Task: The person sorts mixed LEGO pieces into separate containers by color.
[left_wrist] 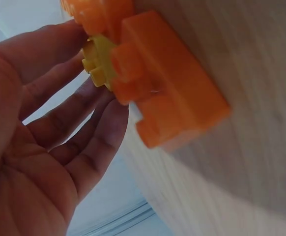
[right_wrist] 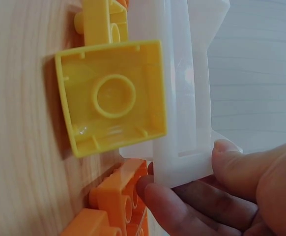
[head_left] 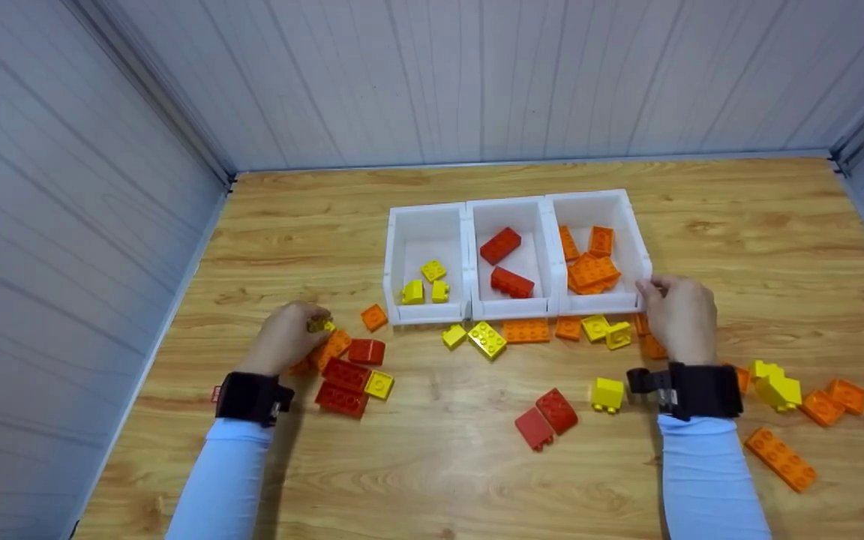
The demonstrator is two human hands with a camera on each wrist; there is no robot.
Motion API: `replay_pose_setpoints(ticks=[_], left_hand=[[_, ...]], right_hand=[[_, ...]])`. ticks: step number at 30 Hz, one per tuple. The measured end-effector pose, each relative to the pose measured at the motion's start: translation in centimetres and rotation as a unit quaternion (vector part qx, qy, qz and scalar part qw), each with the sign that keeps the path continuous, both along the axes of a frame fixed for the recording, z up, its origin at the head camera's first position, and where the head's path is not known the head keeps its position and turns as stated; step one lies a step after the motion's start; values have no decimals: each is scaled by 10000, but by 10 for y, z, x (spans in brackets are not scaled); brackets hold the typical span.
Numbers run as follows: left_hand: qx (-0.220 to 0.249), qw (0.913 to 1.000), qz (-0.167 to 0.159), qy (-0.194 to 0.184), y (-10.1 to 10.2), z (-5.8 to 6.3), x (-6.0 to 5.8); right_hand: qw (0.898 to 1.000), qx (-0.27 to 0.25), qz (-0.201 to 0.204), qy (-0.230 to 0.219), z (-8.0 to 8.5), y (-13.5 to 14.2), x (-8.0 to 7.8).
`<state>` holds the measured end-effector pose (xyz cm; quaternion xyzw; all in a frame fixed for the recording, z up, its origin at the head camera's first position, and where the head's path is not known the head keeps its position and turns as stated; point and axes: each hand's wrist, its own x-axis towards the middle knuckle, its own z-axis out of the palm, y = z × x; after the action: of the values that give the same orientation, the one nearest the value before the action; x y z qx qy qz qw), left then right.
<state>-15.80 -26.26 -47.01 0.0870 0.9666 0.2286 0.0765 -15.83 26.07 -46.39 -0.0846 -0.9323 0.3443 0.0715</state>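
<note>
At the left pile, my left hand has thumb and fingertips around a small yellow brick. Orange bricks lie right beside its fingertips. My right hand grips the front right corner of the right-hand white bin, thumb on one side and fingers on the other. That bin holds several orange bricks. Close to the right fingers are an orange brick and an upturned yellow brick showing its hollow underside.
Joined to it are a middle bin with two red bricks and a left bin with three yellow ones. Red bricks lie by the left hand. More bricks, including a long orange one, are scattered front and right. Panel walls enclose the table.
</note>
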Motion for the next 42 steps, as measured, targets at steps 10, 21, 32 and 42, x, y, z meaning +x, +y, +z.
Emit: replay_pose_setpoints(ticks=[10,21,32,42], left_hand=[[211,9991,45,371,41,38,-4],[222,9858,-1068,1277,133,59,-28],[375,9863,-1289,960,161,28,-49],[542,9824,-1283,1242,163,36,-30]], right_hand=[[10000,26,31,51,0,1,0],[10000,-18,-7,50,1,4,1],[9998,38,47,206,1,0,1],[9996,53,53,267,0,0,0]])
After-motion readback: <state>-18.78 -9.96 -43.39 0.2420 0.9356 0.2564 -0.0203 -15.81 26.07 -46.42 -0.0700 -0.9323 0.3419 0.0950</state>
